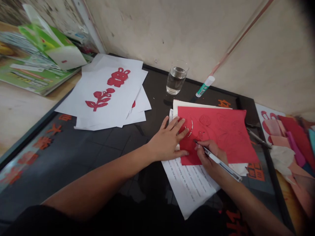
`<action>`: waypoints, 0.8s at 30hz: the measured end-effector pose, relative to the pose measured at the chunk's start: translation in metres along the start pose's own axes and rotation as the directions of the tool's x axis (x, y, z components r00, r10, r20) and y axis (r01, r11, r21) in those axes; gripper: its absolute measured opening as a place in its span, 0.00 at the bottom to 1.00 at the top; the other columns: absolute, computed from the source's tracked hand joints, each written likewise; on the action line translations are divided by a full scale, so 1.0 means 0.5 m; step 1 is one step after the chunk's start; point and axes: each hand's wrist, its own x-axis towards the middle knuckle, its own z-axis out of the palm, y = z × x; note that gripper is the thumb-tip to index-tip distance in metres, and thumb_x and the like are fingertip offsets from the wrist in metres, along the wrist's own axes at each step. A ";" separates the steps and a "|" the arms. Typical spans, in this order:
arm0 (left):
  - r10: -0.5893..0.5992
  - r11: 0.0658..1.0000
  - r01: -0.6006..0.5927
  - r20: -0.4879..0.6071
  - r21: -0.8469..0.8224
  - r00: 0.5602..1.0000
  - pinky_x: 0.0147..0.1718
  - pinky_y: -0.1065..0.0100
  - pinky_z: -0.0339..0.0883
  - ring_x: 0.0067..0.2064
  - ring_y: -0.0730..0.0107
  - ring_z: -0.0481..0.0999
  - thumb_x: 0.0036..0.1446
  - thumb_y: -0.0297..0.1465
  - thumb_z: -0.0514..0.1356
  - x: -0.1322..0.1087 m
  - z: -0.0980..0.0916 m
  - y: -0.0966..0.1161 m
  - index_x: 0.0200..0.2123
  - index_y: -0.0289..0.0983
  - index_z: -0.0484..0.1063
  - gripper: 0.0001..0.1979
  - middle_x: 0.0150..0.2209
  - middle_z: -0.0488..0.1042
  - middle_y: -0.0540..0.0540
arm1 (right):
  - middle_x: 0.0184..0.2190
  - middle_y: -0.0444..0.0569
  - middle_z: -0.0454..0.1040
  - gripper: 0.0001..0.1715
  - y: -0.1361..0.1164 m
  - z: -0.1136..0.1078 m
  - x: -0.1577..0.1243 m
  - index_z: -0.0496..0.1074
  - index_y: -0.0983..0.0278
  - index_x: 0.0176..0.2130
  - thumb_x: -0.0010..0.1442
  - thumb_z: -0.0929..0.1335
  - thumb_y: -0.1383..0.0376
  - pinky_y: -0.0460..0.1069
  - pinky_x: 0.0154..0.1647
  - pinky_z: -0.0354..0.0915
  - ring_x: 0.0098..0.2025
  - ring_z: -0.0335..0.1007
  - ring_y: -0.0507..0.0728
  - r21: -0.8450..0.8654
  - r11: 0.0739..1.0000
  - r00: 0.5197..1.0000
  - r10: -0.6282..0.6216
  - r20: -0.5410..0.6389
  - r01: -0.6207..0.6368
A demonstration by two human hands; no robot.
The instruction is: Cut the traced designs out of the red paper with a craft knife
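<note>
In the head view, a red paper sheet (216, 131) marked with drawn outlines is pressed flat by the spread, ungripping left hand (167, 141), while a slim pen-like tool (220, 164) is grasped by the right hand (209, 157), its tip set on the sheet. Beneath the sheet lies a printed page (187, 186); beyond it stand a water glass (176, 80) and a glue stick (205, 86). The sheet could be slid out of line if the left hand's pressure is eased, and the printed page could be soaked if the glass is knocked.
</note>
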 end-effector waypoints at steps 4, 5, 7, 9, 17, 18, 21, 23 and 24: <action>-0.003 1.000 0.002 -0.022 -0.024 1.000 0.65 0.38 0.37 0.70 0.41 0.45 0.57 0.53 0.58 -0.001 -0.001 -0.001 0.64 0.35 0.59 0.39 0.69 0.49 0.31 | 0.26 0.45 0.77 0.07 -0.023 0.008 -0.001 0.66 0.62 0.38 0.64 0.63 0.60 0.48 0.25 0.67 0.25 0.75 0.55 0.021 0.995 0.995 0.102 0.009 -0.102; 0.004 0.999 -0.005 -0.027 -0.032 1.000 0.65 0.37 0.37 0.70 0.41 0.45 0.58 0.52 0.59 -0.002 -0.002 -0.002 0.64 0.37 0.59 0.38 0.69 0.48 0.32 | 0.27 0.45 0.77 0.07 -0.027 0.012 -0.004 0.66 0.61 0.38 0.64 0.63 0.60 0.48 0.26 0.67 0.26 0.75 0.55 0.042 0.992 0.993 0.116 0.004 -0.116; 0.044 0.998 -0.045 -0.027 -0.044 0.999 0.64 0.36 0.36 0.70 0.41 0.44 0.59 0.50 0.58 -0.003 -0.006 -0.002 0.65 0.42 0.59 0.34 0.70 0.46 0.34 | 0.27 0.45 0.77 0.06 -0.029 0.021 -0.011 0.65 0.61 0.39 0.64 0.63 0.61 0.48 0.27 0.68 0.27 0.75 0.55 0.076 0.990 0.992 0.122 -0.021 -0.120; 0.089 0.995 -0.089 -0.015 -0.049 0.996 0.64 0.36 0.35 0.71 0.44 0.43 0.62 0.48 0.57 -0.004 -0.010 -0.002 0.63 0.45 0.62 0.29 0.71 0.46 0.38 | 0.27 0.45 0.76 0.07 -0.029 0.031 -0.019 0.65 0.61 0.39 0.64 0.63 0.61 0.48 0.27 0.67 0.27 0.75 0.55 0.084 0.989 0.990 0.130 -0.057 -0.124; 0.078 0.995 -0.076 0.019 -0.065 0.997 0.64 0.36 0.34 0.70 0.43 0.45 0.63 0.48 0.55 -0.002 -0.012 -0.002 0.62 0.45 0.65 0.27 0.69 0.51 0.39 | 0.25 0.44 0.73 0.09 -0.049 0.042 -0.027 0.66 0.62 0.38 0.64 0.62 0.59 0.49 0.27 0.64 0.26 0.71 0.55 0.097 0.972 0.967 0.225 -0.120 -0.214; 0.078 0.995 -0.076 0.021 -0.067 0.997 0.64 0.36 0.34 0.70 0.43 0.46 0.62 0.48 0.55 -0.002 -0.012 -0.002 0.62 0.45 0.65 0.27 0.69 0.51 0.39 | 0.25 0.44 0.72 0.09 -0.050 0.042 -0.026 0.66 0.62 0.37 0.64 0.62 0.59 0.49 0.28 0.64 0.26 0.71 0.55 0.097 0.973 0.968 0.220 -0.119 -0.209; 0.078 0.995 -0.076 0.028 -0.070 0.997 0.64 0.36 0.35 0.70 0.44 0.46 0.62 0.48 0.56 -0.002 -0.013 -0.002 0.62 0.45 0.65 0.27 0.69 0.51 0.40 | 0.26 0.44 0.72 0.10 -0.047 0.045 -0.026 0.67 0.62 0.37 0.63 0.63 0.58 0.50 0.28 0.64 0.25 0.70 0.55 0.111 0.976 0.970 0.200 -0.142 -0.185; 0.075 0.995 -0.074 0.017 -0.070 0.997 0.64 0.36 0.35 0.70 0.44 0.46 0.62 0.48 0.56 -0.002 -0.015 -0.003 0.63 0.44 0.63 0.29 0.69 0.51 0.39 | 0.25 0.43 0.71 0.09 -0.040 0.048 -0.026 0.67 0.61 0.37 0.63 0.64 0.58 0.51 0.28 0.65 0.25 0.70 0.55 0.151 0.977 0.966 0.177 -0.187 -0.150; 0.078 0.994 -0.078 0.001 -0.072 0.997 0.64 0.36 0.36 0.70 0.43 0.46 0.62 0.48 0.57 -0.002 -0.016 -0.003 0.63 0.44 0.62 0.29 0.70 0.50 0.39 | 0.25 0.43 0.71 0.08 -0.036 0.048 -0.027 0.66 0.61 0.38 0.63 0.64 0.59 0.51 0.28 0.65 0.26 0.70 0.55 0.186 0.974 0.961 0.169 -0.219 -0.129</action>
